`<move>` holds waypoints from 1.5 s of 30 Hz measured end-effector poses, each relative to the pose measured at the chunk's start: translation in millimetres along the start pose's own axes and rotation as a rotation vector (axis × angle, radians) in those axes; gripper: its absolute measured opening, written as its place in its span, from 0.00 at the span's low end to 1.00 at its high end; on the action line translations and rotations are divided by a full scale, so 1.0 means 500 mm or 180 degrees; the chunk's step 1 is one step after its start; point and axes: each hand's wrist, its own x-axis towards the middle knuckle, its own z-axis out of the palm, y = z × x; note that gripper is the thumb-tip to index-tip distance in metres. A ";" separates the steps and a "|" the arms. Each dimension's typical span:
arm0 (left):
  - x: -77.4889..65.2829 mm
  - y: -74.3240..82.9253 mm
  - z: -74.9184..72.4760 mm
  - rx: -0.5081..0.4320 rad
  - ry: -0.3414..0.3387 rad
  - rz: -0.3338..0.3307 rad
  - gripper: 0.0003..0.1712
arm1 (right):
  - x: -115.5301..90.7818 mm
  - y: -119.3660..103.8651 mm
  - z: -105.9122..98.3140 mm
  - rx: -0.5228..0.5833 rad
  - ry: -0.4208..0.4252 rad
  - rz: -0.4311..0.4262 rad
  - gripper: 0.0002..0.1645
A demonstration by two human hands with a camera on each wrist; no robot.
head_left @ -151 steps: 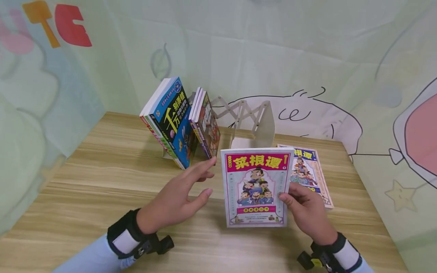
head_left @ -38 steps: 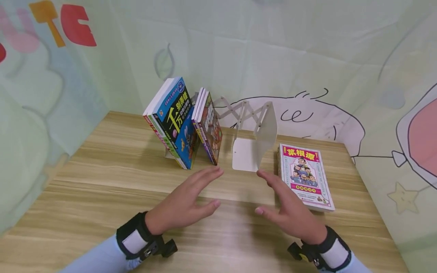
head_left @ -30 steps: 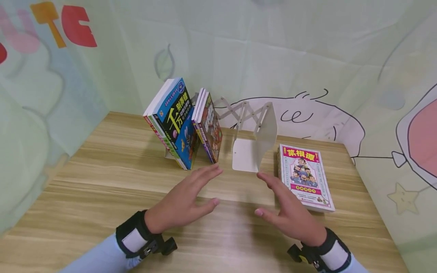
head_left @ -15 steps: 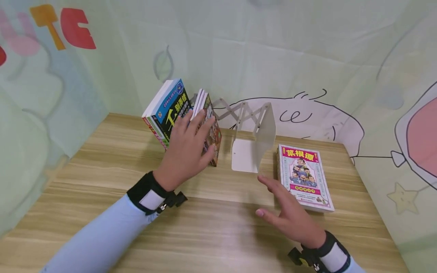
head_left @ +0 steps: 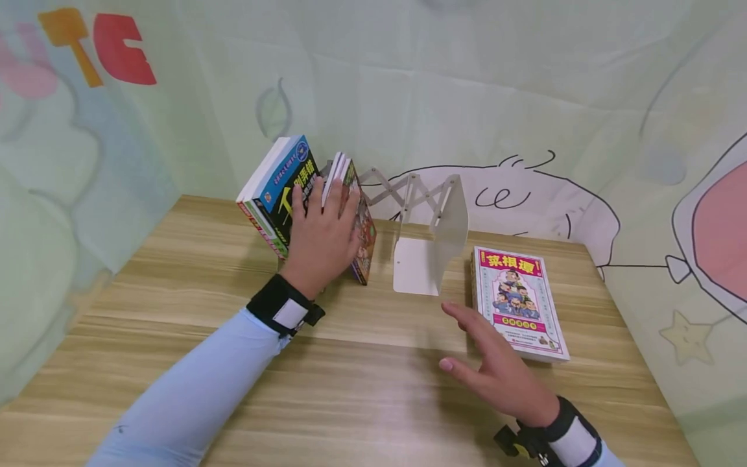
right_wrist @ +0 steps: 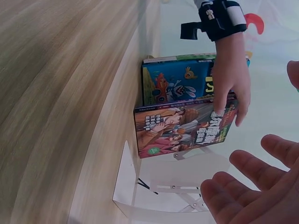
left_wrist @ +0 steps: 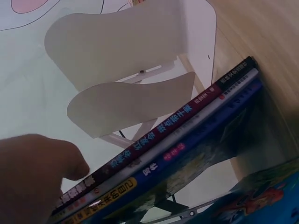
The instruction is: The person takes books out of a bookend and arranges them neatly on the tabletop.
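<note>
My left hand (head_left: 322, 250) reaches over a set of thin comic books (head_left: 366, 237) that lean in a metal expanding bookend. In the left wrist view its thumb (left_wrist: 70, 161) lies against the outer book, whose spine shows beside a white and a blue one (left_wrist: 163, 161). From the right wrist view, the thumb is on the front cover, with fingers at the top edge. Taller blue-covered books (head_left: 283, 178) lean just left of them. My right hand (head_left: 504, 370) hovers over the table, fingers extended and holding nothing, left of a flat stack of pink-and-white books (head_left: 519, 298).
The bookend's white right panel (head_left: 452, 224) and base plate (head_left: 415, 266) stand right of the thin books, joined by a scissor frame (head_left: 382, 188). Behind the wooden table (head_left: 192, 331) hangs a printed cloth backdrop (head_left: 513, 84).
The pink-covered book moved from my right hand onto the stack at right. My left hand then rose from the table's middle to the leaning thin books; the right has stayed nearly still since.
</note>
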 end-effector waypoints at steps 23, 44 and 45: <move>-0.008 0.060 0.006 -0.0001 0.0226 0.0290 0.19 | -0.006 -0.002 0.012 0.0005 -0.0025 -0.0008 0.45; -0.051 0.072 -0.017 -0.0282 0.0448 0.0448 0.16 | -0.006 0.002 0.014 0.0027 -0.0062 0.0054 0.42; -0.054 0.070 -0.017 -0.0356 0.0452 0.0439 0.16 | -0.006 0.002 0.014 0.0032 -0.0064 0.0066 0.42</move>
